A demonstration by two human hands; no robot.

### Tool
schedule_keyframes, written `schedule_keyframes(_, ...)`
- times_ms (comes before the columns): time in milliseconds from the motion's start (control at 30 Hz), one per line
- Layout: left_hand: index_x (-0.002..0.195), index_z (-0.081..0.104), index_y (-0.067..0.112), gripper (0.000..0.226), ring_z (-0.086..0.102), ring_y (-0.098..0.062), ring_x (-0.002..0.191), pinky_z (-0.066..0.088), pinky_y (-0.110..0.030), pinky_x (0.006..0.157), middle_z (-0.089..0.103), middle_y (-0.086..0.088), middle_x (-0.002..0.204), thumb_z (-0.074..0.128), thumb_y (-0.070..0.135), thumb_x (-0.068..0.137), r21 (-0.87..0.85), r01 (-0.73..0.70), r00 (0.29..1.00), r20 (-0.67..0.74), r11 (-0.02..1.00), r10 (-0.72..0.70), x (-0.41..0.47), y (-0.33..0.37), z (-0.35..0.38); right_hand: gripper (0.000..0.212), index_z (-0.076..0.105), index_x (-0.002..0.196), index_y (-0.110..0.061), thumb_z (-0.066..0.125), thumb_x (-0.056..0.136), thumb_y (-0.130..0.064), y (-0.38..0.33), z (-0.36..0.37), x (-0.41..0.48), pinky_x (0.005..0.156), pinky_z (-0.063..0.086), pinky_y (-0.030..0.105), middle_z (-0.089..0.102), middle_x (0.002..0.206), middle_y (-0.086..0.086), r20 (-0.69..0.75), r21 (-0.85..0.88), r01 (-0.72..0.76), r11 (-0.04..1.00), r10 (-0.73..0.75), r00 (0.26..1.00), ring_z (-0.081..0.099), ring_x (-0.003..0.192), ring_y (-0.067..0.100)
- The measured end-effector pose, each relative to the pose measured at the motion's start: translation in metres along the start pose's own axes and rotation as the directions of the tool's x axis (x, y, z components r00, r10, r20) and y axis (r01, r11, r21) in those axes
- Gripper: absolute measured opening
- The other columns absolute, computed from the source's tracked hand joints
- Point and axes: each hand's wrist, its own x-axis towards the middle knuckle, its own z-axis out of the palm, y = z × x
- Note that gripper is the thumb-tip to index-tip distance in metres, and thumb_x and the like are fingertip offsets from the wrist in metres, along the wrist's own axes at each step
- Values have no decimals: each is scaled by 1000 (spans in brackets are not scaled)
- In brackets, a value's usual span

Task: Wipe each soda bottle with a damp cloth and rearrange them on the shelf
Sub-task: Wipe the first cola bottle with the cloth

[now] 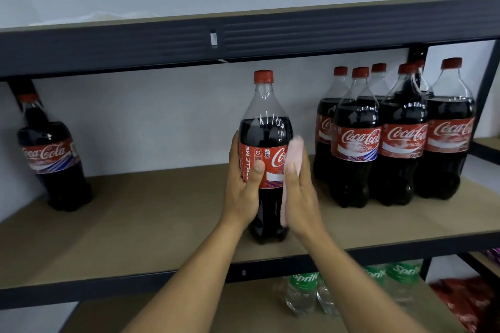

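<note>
A large cola bottle with a red cap and red label stands upright near the front of the middle shelf. My left hand grips its left side, thumb across the label. My right hand presses a pale pink cloth flat against the bottle's right side, fingers straight. Several more cola bottles stand grouped at the right of the same shelf. One lone cola bottle stands at the far left.
A dark metal shelf beam runs just above the bottle caps. On the lower shelf stand green-labelled Sprite bottles and a red package. Bare board lies between the lone left bottle and the held bottle.
</note>
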Motion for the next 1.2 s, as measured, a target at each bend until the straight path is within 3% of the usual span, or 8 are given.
schedule_keyframes(233,157,38,21,92,61,-12,130,52,-28,104,60,13,142,54,80,88,14,-33,998,-51,999,34,-3,0,6,71,13,153,-70,39,89,-88,-20,1,14,116,48,48,39,162,-15,-7,12,-22,1000,22,1000,50,140,5)
schedule_keyframes(400,159,36,24,96,61,-9,128,51,-22,100,60,10,143,54,83,85,21,-33,996,-79,999,35,-6,3,12,61,31,163,-35,45,107,-55,-86,-3,78,124,35,43,37,166,-6,-13,-116,226,967,-229,973,35,146,4)
schedule_keyframes(533,159,36,24,94,61,-11,129,52,-24,102,59,6,145,53,82,87,28,-39,995,-92,999,42,-8,3,13,62,34,163,-33,45,106,-55,-69,-4,73,121,40,37,39,162,-13,-13,-132,293,947,-297,955,38,142,-6)
schedule_keyframes(667,153,42,28,84,61,-3,126,49,-16,98,61,25,137,51,81,89,42,-68,991,-116,997,72,-8,5,13,59,36,154,-53,43,99,-72,-11,4,23,115,48,44,50,154,-22,-98,143,58,988,-44,994,51,138,1)
schedule_keyframes(767,150,42,37,81,63,-3,124,50,-17,96,61,27,134,52,84,86,37,-42,991,-125,998,46,-9,5,13,37,47,143,-48,36,109,-59,12,10,-13,108,49,36,64,131,-27,-90,153,-34,988,48,995,60,125,-2)
schedule_keyframes(867,148,43,41,78,64,-4,121,52,-19,94,62,26,133,51,85,85,56,-43,989,-140,998,50,-10,5,15,46,51,142,-39,34,108,-64,7,9,-3,104,55,41,68,125,-17,-113,114,-60,992,73,991,66,117,2)
schedule_keyframes(1000,159,35,28,97,59,7,120,48,-7,88,56,37,132,47,88,84,119,-38,982,-178,992,59,-14,4,20,65,41,153,-41,41,98,-75,-44,4,54,110,52,51,55,151,-5,-116,34,65,997,-61,991,58,134,15)
schedule_keyframes(1200,160,30,32,98,53,15,123,46,-4,89,49,39,137,41,91,83,138,-15,980,-194,990,41,-14,3,24,58,34,161,-27,43,108,-49,-73,-3,81,119,40,28,42,163,-6,-89,-86,292,952,-300,950,41,145,4)
